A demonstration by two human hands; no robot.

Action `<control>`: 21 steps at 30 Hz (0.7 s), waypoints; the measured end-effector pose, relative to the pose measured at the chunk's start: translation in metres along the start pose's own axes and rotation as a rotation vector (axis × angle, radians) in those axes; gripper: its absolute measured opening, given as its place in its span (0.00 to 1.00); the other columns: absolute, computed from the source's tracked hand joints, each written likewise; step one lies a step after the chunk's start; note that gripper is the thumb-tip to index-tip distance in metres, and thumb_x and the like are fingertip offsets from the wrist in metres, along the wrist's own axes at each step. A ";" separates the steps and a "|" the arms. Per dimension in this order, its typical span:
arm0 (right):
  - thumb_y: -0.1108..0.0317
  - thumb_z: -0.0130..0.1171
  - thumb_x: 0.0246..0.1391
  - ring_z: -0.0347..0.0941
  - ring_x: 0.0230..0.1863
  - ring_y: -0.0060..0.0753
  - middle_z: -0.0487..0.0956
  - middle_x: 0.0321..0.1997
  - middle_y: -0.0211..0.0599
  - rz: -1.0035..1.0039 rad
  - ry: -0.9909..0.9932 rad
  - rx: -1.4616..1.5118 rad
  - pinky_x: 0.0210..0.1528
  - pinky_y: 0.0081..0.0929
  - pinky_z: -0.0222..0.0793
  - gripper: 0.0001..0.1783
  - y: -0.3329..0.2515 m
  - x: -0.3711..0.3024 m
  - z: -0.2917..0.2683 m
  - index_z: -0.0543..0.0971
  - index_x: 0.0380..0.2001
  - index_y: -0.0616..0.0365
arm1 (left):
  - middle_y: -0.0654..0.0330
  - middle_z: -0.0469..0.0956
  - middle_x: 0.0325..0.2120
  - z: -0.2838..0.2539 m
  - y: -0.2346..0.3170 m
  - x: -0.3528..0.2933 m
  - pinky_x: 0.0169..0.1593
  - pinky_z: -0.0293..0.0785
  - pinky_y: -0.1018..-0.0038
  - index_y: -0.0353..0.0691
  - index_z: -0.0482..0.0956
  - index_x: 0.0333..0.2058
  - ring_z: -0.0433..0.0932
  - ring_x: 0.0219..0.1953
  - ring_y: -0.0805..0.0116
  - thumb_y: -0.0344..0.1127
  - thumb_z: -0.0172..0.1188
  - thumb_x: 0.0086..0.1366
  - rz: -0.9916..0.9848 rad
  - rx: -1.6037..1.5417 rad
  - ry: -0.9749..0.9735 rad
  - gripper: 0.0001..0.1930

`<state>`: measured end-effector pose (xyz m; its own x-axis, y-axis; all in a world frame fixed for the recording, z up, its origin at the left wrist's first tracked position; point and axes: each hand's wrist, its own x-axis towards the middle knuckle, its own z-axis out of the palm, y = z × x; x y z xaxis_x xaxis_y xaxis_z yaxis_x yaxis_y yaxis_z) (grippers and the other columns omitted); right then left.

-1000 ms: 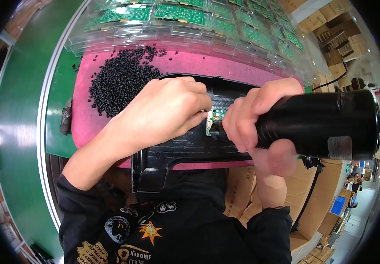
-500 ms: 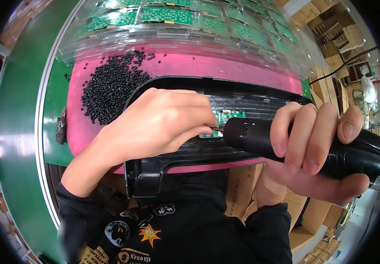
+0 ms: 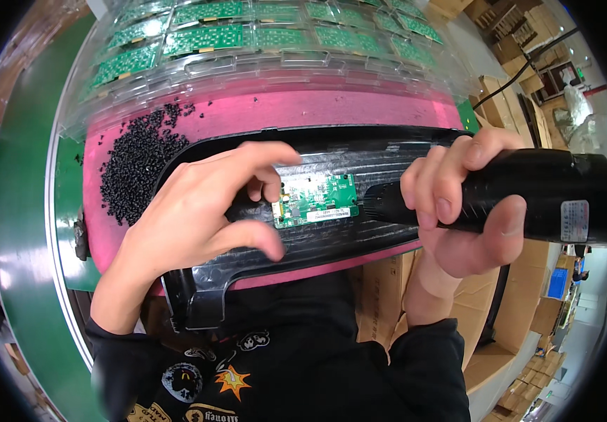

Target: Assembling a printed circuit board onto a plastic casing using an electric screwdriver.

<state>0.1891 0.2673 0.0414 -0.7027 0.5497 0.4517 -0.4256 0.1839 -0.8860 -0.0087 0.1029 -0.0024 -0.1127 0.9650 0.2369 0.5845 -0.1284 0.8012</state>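
Note:
My left hand (image 3: 198,207) is open beside the left end of a green circuit board (image 3: 317,200), its thumb and index finger spread wide and the other fingers curled. The board lies inside a long black plastic housing (image 3: 405,149). In my right hand (image 3: 455,235) is a black electric screwdriver (image 3: 550,186), held nearly level. Its nose points left at the board's right edge, low over the housing; whether the bit touches a screw there is too small to tell.
A pile of small black screws (image 3: 135,165) sits on the pink mat (image 3: 282,105), left of the housing. Stacked clear plastic trays (image 3: 247,67) with several green boards stand behind. Cardboard boxes (image 3: 483,288) are at the right, and a green work surface (image 3: 26,211) is at the left.
My left hand has drawn back left from the screwdriver's tip, and its pinched fingers have opened. The screwdriver has tilted, its rear end now higher. More of the board shows.

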 end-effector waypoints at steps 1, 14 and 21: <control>0.42 0.57 0.57 0.61 0.15 0.21 0.68 0.19 0.26 0.018 -0.026 -0.023 0.22 0.24 0.62 0.30 0.000 0.000 -0.002 0.66 0.42 0.59 | 0.61 0.77 0.30 -0.003 0.004 0.002 0.37 0.75 0.69 0.39 0.66 0.56 0.77 0.31 0.63 0.57 0.75 0.39 0.014 -0.041 -0.007 0.47; 0.44 0.68 0.51 0.60 0.14 0.19 0.67 0.18 0.28 0.061 -0.074 0.078 0.16 0.19 0.58 0.31 0.017 0.013 0.007 0.67 0.39 0.59 | 0.52 0.66 0.37 -0.011 -0.014 0.004 0.41 0.64 0.73 0.41 0.53 0.45 0.63 0.35 0.68 0.27 0.49 0.66 0.168 -0.089 0.502 0.14; 0.46 0.61 0.56 0.61 0.18 0.18 0.65 0.18 0.22 0.152 0.000 0.160 0.26 0.21 0.61 0.24 0.012 0.014 -0.010 0.67 0.38 0.54 | 0.48 0.71 0.41 -0.017 -0.004 0.004 0.52 0.69 0.61 0.34 0.72 0.48 0.72 0.45 0.48 0.21 0.57 0.55 -0.013 0.606 0.192 0.19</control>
<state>0.1798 0.2850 0.0362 -0.7658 0.5613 0.3137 -0.3992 -0.0326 -0.9163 -0.0250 0.1034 0.0046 -0.2319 0.9003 0.3683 0.9268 0.0895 0.3648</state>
